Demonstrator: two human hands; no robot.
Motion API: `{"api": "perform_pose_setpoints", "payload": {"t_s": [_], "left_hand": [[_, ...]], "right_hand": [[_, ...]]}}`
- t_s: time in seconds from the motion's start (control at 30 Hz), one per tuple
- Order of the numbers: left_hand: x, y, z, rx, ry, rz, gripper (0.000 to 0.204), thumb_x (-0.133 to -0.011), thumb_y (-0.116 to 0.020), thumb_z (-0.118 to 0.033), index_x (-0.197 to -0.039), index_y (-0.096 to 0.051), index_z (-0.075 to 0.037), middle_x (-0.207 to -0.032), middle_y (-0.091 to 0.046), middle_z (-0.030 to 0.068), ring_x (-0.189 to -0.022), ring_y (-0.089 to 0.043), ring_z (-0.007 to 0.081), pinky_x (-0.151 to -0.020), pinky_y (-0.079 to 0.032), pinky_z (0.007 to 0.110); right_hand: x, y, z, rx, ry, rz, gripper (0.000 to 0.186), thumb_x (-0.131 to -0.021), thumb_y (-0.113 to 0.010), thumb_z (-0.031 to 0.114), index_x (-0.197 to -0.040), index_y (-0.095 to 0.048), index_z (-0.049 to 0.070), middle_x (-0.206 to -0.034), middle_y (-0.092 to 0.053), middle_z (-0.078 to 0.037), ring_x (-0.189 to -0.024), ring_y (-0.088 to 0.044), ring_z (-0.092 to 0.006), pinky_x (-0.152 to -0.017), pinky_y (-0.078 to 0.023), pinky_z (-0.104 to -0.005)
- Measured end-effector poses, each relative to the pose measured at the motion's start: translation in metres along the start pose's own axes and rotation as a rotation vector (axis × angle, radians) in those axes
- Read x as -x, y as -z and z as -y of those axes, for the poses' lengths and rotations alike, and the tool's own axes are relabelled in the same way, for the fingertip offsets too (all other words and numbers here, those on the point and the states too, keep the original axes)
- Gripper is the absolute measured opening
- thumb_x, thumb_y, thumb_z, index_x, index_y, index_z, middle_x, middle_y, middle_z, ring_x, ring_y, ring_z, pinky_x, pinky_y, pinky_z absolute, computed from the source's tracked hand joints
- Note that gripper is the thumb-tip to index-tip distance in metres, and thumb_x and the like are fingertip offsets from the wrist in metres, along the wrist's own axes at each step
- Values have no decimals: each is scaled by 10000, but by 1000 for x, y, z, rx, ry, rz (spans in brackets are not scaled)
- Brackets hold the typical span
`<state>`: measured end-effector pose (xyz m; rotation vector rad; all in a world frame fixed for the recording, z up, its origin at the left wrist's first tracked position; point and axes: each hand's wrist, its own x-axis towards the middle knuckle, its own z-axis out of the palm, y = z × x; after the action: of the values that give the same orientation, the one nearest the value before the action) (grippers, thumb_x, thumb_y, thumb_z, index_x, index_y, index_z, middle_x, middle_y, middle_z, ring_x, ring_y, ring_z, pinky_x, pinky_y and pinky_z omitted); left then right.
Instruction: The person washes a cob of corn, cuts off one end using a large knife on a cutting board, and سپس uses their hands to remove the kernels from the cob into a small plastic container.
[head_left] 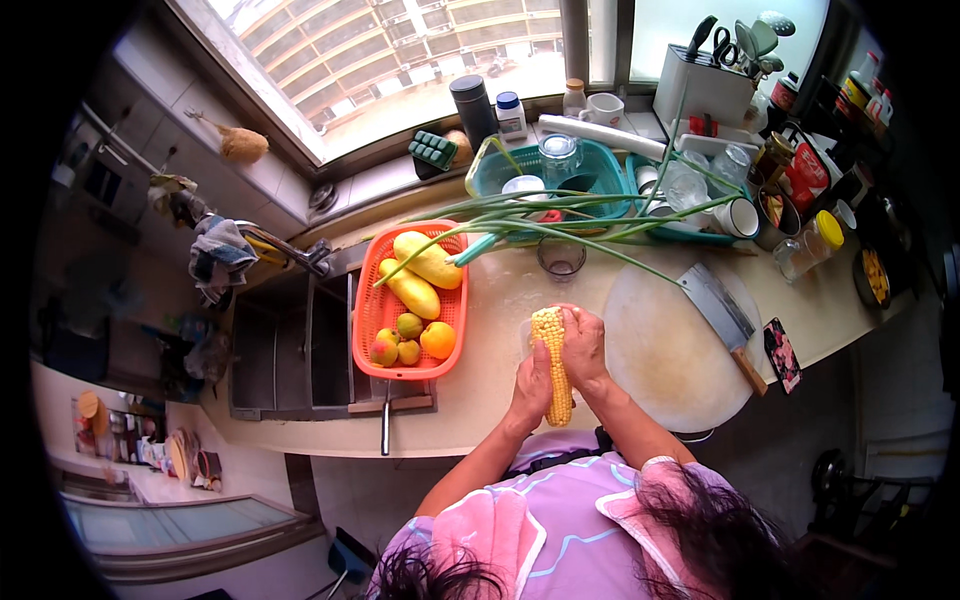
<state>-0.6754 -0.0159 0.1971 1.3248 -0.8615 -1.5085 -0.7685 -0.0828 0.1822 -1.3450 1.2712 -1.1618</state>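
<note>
Upright between my two hands is a yellow ear of corn [551,368], its rows of kernels bare of husk. My left hand [532,386] closes round its left side, lower down. Higher up on the right, my right hand [583,345] grips the cob near its top. Both hands are over the counter's front part. Beyond them stands a clear glass [561,258]. To their right a round white cutting board [660,370] carries a cleaver [716,303] with a wooden handle. Part of a pale, see-through thing behind the corn is hidden by it.
An orange basket [459,345] of yellow squash and round fruit sits left, by the sink [272,350]. Long green onions [560,222] stretch across the counter. Teal baskets [605,178] of cups and jars stand behind. A flowered phone [781,356] lies at the right edge.
</note>
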Motion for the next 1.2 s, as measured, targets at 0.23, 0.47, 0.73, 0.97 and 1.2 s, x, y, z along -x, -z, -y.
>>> {"api": "perform_pose_setpoints", "payload": {"t_s": [0.23,0.47,0.73,0.97,1.2], "left_hand": [[8,-10,-14,-3,50,-44,732,-942,-225,-633,-1082,-556,4,-839,-614,86,-700,-618,163,-643,-513,287],[-7,4,21,-122,-5,-96,738,-959,-232,-601,-1083,-559,48,-907,-635,111,-826,-637,201,-724,-498,314],[-21,7,0,-140,23,-251,654,-918,-450,-576,-1196,-435,15,-931,-606,124,-834,-612,206,-699,-489,325],[-37,5,8,-120,-85,-166,381,-977,-468,-383,-1096,-524,-26,-912,-567,37,-792,-536,107,-699,-444,242],[-34,29,-2,-128,-121,-207,385,-988,-428,-403,-990,-551,-38,-802,-510,0,-734,-485,86,-658,-417,258]], "right_hand": [[10,1,-4,-421,-166,12,309,-997,-433,193,-1125,-579,-47,-942,-644,-64,-804,-594,-101,-726,-488,-234],[21,5,-2,-350,-209,103,385,-979,-468,219,-1227,-537,-67,-1038,-649,-123,-923,-593,-141,-830,-468,-273],[22,5,-3,-72,-100,30,388,-973,-436,212,-1226,-530,-66,-1131,-619,-215,-1047,-598,-256,-915,-444,-319],[13,26,-9,52,-17,234,373,-938,-458,236,-1189,-555,-22,-1132,-610,-229,-1051,-592,-356,-911,-451,-381],[5,101,-14,487,77,-112,174,-823,-600,83,-976,-623,1,-900,-628,-160,-833,-611,-323,-763,-487,-391]]}}
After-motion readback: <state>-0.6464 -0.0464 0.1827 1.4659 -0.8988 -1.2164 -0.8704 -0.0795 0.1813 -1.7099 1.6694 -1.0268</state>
